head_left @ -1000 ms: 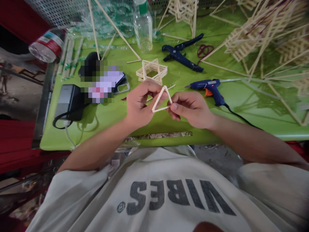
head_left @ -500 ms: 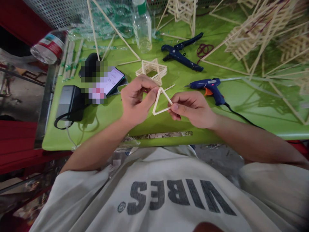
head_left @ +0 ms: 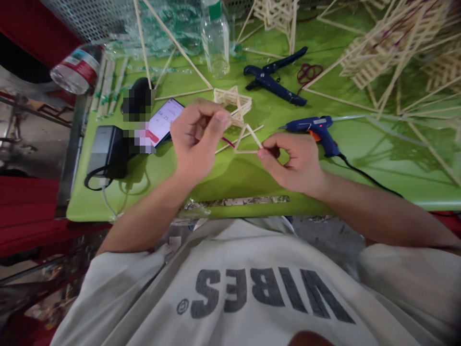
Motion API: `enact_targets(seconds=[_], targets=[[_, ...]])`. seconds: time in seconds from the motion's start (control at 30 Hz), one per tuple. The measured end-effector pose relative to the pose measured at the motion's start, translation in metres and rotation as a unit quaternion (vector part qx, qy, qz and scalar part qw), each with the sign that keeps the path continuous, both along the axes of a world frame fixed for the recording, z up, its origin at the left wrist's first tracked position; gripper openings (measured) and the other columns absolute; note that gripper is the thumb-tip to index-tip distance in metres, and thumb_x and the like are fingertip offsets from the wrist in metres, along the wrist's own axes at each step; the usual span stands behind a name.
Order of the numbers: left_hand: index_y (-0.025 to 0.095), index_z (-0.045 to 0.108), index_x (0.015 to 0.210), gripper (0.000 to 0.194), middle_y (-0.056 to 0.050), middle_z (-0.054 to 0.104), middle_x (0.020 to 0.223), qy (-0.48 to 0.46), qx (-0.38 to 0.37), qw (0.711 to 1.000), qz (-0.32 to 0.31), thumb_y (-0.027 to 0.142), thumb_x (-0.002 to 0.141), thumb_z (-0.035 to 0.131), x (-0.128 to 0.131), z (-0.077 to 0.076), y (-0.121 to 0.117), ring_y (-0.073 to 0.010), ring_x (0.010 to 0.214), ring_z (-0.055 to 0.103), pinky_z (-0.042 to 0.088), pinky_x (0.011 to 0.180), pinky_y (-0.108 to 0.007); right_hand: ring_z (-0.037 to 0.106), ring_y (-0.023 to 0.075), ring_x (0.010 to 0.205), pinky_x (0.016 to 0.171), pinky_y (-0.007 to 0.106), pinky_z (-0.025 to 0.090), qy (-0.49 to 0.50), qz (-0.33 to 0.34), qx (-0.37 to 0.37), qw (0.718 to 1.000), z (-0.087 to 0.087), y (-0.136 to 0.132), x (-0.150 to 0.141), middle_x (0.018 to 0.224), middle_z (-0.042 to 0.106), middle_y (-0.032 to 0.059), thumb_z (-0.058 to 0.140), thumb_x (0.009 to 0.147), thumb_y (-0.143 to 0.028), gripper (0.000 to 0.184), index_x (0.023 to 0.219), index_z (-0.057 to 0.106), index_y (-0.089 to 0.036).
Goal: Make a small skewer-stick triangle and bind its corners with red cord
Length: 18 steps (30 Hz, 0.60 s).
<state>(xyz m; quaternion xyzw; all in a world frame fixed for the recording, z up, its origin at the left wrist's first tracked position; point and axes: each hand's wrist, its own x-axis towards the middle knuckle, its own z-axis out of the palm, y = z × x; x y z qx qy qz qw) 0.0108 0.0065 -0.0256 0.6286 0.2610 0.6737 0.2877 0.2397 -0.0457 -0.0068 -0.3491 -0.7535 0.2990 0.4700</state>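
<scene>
My right hand [head_left: 297, 161] pinches one corner of a small triangle of pale wooden sticks [head_left: 254, 136] between thumb and forefinger, above the green table. To its left, my left hand [head_left: 196, 142] is raised, thumb and forefinger pressed together and apart from the triangle; whether anything fine is between them I cannot make out. Just behind the triangle lies a star-shaped stack of sticks [head_left: 243, 102]. A loose stick [head_left: 220, 150] rests on the table beneath the hands. Right of them, a blue glue gun [head_left: 319, 126] lies with a clear glue stick in its back.
Blue cutters [head_left: 275, 85] and a clear bottle [head_left: 216, 45] stand farther back. Large stick frames [head_left: 374, 57] fill the back right. At left are a phone [head_left: 163, 120], a black mouse [head_left: 144, 89] and a power bank [head_left: 104, 149]. A flat strip [head_left: 241, 201] lies near the front edge.
My left hand has let go of the triangle's top corner and drawn away to the left. The triangle has tilted flatter in my right hand. The view has shifted slightly.
</scene>
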Motion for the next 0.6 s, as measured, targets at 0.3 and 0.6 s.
enact_targets(seconds=[0.3,0.6], targets=[[0.036,0.092,0.124,0.016,-0.004,0.08,0.098,0.164,0.136,0.977,-0.003,0.034,0.11,0.085,-0.007,0.007,-0.001,-0.0158,0.084,0.073,0.059,0.072,-0.034,0.056,0.0149,0.06,0.059,0.034,0.04,-0.102,-0.042,0.049,0.993,-0.001,-0.006,0.0,0.069,0.068,-0.002,0.071,0.1,-0.024,0.019,0.083,0.062,-0.026],[0.032,0.09,0.118,0.013,-0.005,0.081,0.101,0.214,0.111,0.97,-0.021,0.029,0.109,0.083,-0.01,0.009,-0.002,-0.0184,0.09,0.076,0.058,0.074,-0.034,0.064,0.0184,0.062,0.062,0.037,0.045,-0.12,-0.048,0.054,0.99,0.0,-0.007,0.004,0.072,0.073,-0.0003,0.076,0.096,-0.025,0.018,0.084,0.064,-0.028]])
